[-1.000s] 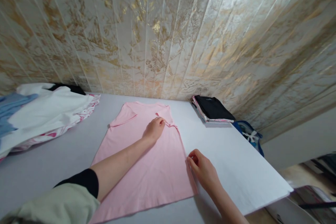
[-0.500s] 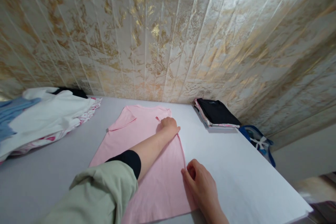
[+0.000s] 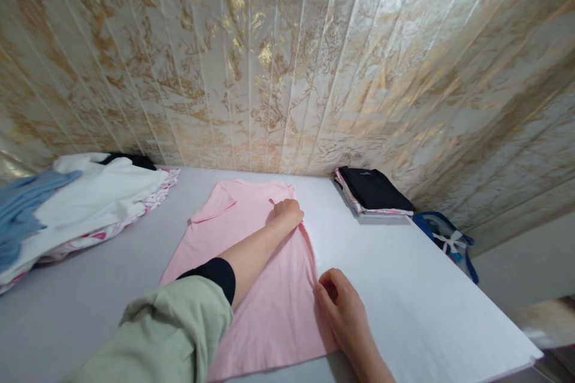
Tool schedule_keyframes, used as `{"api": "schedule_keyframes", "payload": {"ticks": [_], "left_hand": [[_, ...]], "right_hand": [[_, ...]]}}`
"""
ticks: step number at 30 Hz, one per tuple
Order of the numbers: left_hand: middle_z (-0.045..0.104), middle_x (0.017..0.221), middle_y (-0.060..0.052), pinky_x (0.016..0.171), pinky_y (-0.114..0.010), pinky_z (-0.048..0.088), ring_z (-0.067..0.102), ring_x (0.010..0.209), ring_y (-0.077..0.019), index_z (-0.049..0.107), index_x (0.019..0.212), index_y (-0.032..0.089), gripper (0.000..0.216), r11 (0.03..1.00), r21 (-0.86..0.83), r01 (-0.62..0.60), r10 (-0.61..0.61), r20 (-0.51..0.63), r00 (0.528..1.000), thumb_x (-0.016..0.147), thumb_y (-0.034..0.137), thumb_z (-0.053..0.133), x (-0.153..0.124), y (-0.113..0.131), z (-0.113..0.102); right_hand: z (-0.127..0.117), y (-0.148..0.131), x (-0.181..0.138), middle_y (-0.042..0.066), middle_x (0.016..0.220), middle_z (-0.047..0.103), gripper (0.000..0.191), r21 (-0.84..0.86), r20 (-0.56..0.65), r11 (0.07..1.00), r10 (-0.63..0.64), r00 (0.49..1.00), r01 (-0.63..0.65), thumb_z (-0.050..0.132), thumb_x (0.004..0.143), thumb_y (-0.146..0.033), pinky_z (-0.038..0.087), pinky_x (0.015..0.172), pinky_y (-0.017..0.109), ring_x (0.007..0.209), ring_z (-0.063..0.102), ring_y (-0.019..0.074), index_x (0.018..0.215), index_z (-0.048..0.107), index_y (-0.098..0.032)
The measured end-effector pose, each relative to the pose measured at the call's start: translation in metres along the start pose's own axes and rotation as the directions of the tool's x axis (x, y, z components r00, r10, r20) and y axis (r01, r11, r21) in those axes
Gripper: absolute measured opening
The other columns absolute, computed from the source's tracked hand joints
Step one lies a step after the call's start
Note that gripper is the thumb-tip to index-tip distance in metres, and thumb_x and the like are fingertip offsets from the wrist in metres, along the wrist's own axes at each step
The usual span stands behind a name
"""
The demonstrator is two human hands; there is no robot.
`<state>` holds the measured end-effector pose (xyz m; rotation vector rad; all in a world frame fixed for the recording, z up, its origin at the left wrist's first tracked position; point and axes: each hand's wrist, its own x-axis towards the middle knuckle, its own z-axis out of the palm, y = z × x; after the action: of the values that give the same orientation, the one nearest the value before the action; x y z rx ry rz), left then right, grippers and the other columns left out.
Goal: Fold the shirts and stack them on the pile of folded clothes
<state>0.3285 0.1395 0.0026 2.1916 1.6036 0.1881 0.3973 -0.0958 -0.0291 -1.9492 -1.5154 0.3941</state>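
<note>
The pink shirt (image 3: 251, 275) lies flat, its three-o'clock side folded in. Left hand (image 3: 287, 213) and right hand (image 3: 344, 305) both pinch that folded edge; further folds remain.

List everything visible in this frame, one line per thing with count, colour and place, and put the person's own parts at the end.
flat pink cotton garment: 1, pink, spread in the middle of the table, both hands on it
loose pile of clothes: 1 pile, white, blue, black and pink-patterned pieces, far left of the table
folded stack of clothes: 1 stack, black on top with pink-striped layers beneath, far right by the wall
white table top: 1, white, under everything
blue and white bag: 1, beyond the table's right edge
glossy gold-veined wall panels: beige and gold, behind the table
left hand: 1, closed on the garment's upper right fold; green sleeve over black cuff
right hand: 1, pinching the garment's right edge lower down
</note>
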Motion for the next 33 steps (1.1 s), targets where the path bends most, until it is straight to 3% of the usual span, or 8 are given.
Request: {"api": "schedule_keyframes", "payload": {"ticks": [2,6,11,16,23,27,31,33], "left_hand": [[0.069,0.111,-0.018,0.086,-0.037,0.048,0.063,0.108,-0.031,0.07,0.095,0.013,0.021,0.998,-0.058,-0.028,0.025,-0.05,0.998,0.084,0.029,0.059,-0.005,-0.008,-0.001],[0.073,0.099,-0.009,0.08,-0.03,0.048,0.067,0.097,-0.024,0.069,0.088,0.019,0.018,0.977,-0.198,-0.074,0.046,-0.142,0.989,0.084,0.029,0.055,-0.008,-0.026,-0.002],[0.074,0.084,-0.005,0.072,-0.026,0.047,0.067,0.083,-0.0188,0.068,0.078,0.017,0.017,0.925,-0.374,-0.067,-0.016,-0.213,0.977,0.085,0.025,0.054,-0.009,-0.047,-0.008],[0.072,0.075,-0.004,0.063,-0.024,0.046,0.066,0.073,-0.0171,0.066,0.072,0.016,0.023,0.868,-0.495,-0.032,-0.098,-0.234,0.967,0.087,0.025,0.052,-0.016,-0.073,-0.014],[0.071,0.078,-0.005,0.064,-0.025,0.045,0.066,0.074,-0.0176,0.063,0.073,0.016,0.014,0.86,-0.511,0.017,-0.153,-0.225,0.962,0.083,0.021,0.056,-0.016,-0.108,-0.015],[0.071,0.083,-0.006,0.066,-0.026,0.046,0.065,0.075,-0.0185,0.064,0.088,0.016,0.009,0.873,-0.487,0.017,-0.142,-0.222,0.965,0.082,0.019,0.059,-0.014,-0.116,-0.014],[0.07,0.095,-0.005,0.075,-0.027,0.048,0.065,0.083,-0.018,0.053,0.124,0.019,0.042,0.89,-0.448,-0.078,-0.041,-0.249,0.968,0.083,0.023,0.061,-0.017,-0.117,-0.014],[0.068,0.103,-0.005,0.082,-0.027,0.048,0.065,0.09,-0.0181,0.05,0.13,0.021,0.05,0.897,-0.418,-0.144,0.031,-0.264,0.964,0.081,0.02,0.063,-0.02,-0.117,-0.013]], "right_hand": [[0.0,-0.001,0.001,-0.001,0.07,0.059,0.013,0.064,0.011,0.998,0.005,1.0,-0.006,0.045,0.086,-0.029,0.04,0.061,0.025,0.064,0.055,0.0155,0.077,0.052,-0.022],[0.0,-0.009,0.004,0.0,0.071,0.059,0.013,0.157,0.041,0.987,-0.028,0.999,0.021,0.045,0.087,-0.03,0.041,0.06,0.025,0.066,0.057,0.0159,0.077,0.049,-0.023],[-0.001,-0.039,0.005,0.0,0.075,0.058,0.012,0.256,0.036,0.96,-0.125,0.992,0.111,0.045,0.089,-0.03,0.043,0.064,0.025,0.069,0.055,0.0146,0.082,0.05,-0.022],[0.001,-0.072,0.003,-0.001,0.077,0.058,0.013,0.322,0.131,0.94,-0.165,0.978,0.115,0.046,0.091,-0.032,0.042,0.06,0.023,0.066,0.054,0.0133,0.097,0.052,-0.022],[0.017,-0.092,0.0,-0.002,0.081,0.059,0.02,0.33,0.257,0.938,-0.199,0.946,0.107,0.046,0.088,-0.021,0.04,0.058,0.022,0.061,0.051,0.0109,0.107,0.052,-0.023],[0.029,-0.096,-0.001,-0.002,0.082,0.061,0.024,0.294,0.286,0.948,-0.207,0.936,0.12,0.047,0.085,-0.015,0.04,0.059,0.022,0.063,0.052,0.0112,0.106,0.055,-0.023],[0.036,-0.096,0.0,-0.001,0.084,0.062,0.026,0.233,0.3,0.963,-0.203,0.932,0.135,0.046,0.082,-0.011,0.04,0.06,0.022,0.066,0.054,0.0114,0.102,0.057,-0.022],[0.039,-0.097,0.0,0.0,0.084,0.063,0.026,0.207,0.302,0.967,-0.207,0.931,0.148,0.046,0.081,-0.01,0.041,0.061,0.022,0.067,0.055,0.0117,0.101,0.058,-0.022]]}}
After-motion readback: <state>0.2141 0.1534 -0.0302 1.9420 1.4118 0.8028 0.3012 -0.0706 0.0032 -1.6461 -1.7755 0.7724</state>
